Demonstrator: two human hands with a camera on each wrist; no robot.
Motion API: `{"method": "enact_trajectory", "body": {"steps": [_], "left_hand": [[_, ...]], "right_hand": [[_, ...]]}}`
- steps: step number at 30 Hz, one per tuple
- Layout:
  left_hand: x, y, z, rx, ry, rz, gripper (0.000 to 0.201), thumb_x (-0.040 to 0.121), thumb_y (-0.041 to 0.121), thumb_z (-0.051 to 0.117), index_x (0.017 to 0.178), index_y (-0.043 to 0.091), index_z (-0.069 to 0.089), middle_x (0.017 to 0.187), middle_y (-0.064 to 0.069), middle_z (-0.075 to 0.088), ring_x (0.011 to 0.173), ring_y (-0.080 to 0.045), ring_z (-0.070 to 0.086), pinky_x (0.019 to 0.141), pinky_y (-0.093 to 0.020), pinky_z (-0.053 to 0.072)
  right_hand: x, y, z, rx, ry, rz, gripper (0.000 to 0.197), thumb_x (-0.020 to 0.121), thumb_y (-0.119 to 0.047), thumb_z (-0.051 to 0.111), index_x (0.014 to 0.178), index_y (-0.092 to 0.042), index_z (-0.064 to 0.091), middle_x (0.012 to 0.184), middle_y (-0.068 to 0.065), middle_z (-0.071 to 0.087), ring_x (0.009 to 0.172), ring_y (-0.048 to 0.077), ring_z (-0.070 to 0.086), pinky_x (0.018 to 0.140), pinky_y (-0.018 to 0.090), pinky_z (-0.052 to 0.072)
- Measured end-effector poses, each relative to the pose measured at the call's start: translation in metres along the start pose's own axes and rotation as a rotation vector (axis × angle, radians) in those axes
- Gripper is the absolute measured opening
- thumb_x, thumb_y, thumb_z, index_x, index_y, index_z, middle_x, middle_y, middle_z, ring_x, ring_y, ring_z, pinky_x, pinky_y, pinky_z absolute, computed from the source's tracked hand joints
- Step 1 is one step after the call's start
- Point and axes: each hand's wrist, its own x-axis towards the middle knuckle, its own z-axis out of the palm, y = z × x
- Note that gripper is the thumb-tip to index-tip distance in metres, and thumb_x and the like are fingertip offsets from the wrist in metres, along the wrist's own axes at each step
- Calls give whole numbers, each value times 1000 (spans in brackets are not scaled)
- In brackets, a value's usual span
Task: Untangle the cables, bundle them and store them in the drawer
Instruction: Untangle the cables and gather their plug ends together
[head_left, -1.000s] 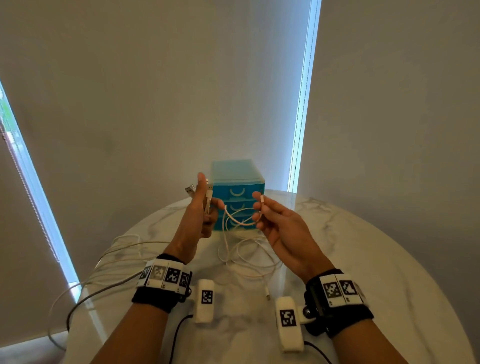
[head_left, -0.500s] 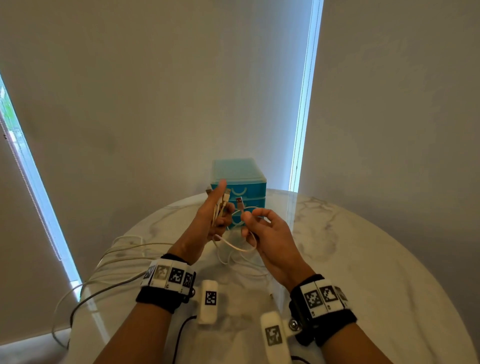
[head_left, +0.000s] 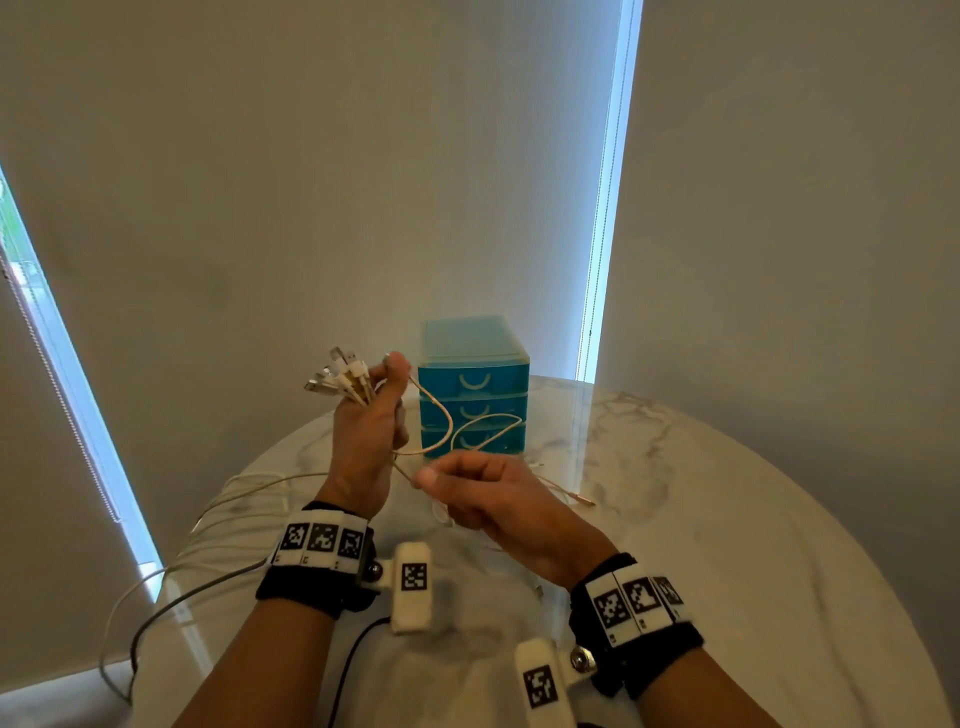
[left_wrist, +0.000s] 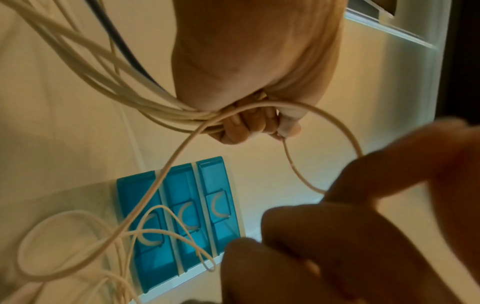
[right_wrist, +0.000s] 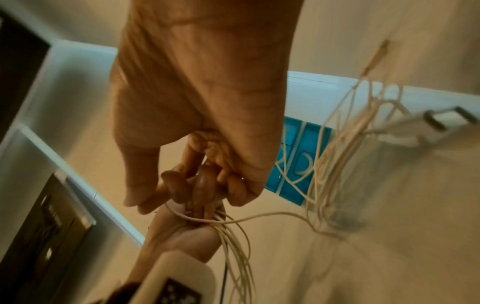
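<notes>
My left hand (head_left: 371, 410) is raised above the table and grips a bunch of white cables, their plugs (head_left: 340, 376) fanning out above the fist; the left wrist view shows the cords (left_wrist: 166, 115) gathered under the curled fingers. My right hand (head_left: 467, 483) is lower and to the right, pinching one pale cable (head_left: 441, 415) that loops in front of the blue drawer unit (head_left: 475, 384). That loop (left_wrist: 335, 131) runs from the left fist to the right fingers. All three drawers are closed.
The round marble table (head_left: 727, 519) carries loose cable loops (head_left: 234, 499) trailing off its left edge, and a cable end with a plug (head_left: 579, 499) lies to the right of my hands. The walls and bright window strips stand behind.
My left hand has risen and closed round the plugs. My right hand has let go of the plug end and moved down and right, pinching the cable lower along its length.
</notes>
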Motion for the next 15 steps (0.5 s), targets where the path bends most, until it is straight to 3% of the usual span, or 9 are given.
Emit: {"method": "enact_trajectory", "body": {"steps": [2,4,7,9,12,13,14,15], "left_hand": [[3,-4,-2,-12,31,10,24,100,47,70,103,24,72,55,8,38,45,-6,29,43,-22,27],[1,-6,1,17,38,11,30,98,51,71,109,23,73,57,7,42,46,-6,32,43,-21,29],[-4,-11,7,100,16,-3,40,94,55,74,119,24,74,60,14,54,50,-2,45,48,-19,40],[-5,-12,9,93,22,-15,35,95,53,74,116,26,73,59,15,58,49,-1,48,48,-18,41],[0,-10,5,42,82,-32,23,101,52,68,100,29,68,58,14,47,47,-6,33,44,-22,31],[2,-10,4,29,106,-37,23,104,50,64,95,30,63,58,13,45,47,-6,30,45,-23,28],[3,-9,4,3,126,-41,23,108,47,60,91,31,58,58,13,44,47,-6,27,45,-23,25],[4,-9,5,-35,141,-41,24,111,43,56,90,31,53,58,14,45,47,-6,26,46,-23,23]], "right_hand": [[0,2,3,-142,91,-31,15,97,-29,80,109,-18,79,79,-4,63,69,3,55,66,18,46],[3,3,3,-145,193,-18,29,93,-37,84,114,-18,77,81,-5,66,72,4,58,68,18,48],[3,7,1,-173,209,-28,32,88,-51,81,113,-31,80,101,0,76,81,7,63,72,26,52],[4,7,-1,-193,226,-61,25,95,-47,75,114,-31,80,109,-5,79,89,5,67,79,28,55],[6,3,-9,-79,290,-87,33,107,-42,58,122,-19,74,116,-9,80,112,9,71,96,34,56],[7,1,-15,3,302,-78,36,111,-41,52,122,-12,70,115,-5,81,116,16,72,100,39,54],[7,0,-19,86,299,-57,36,114,-40,47,118,-9,66,105,1,81,110,23,74,100,41,53],[5,-2,-23,151,285,-26,35,115,-39,45,113,-9,63,88,5,75,93,26,74,93,40,54]]}}
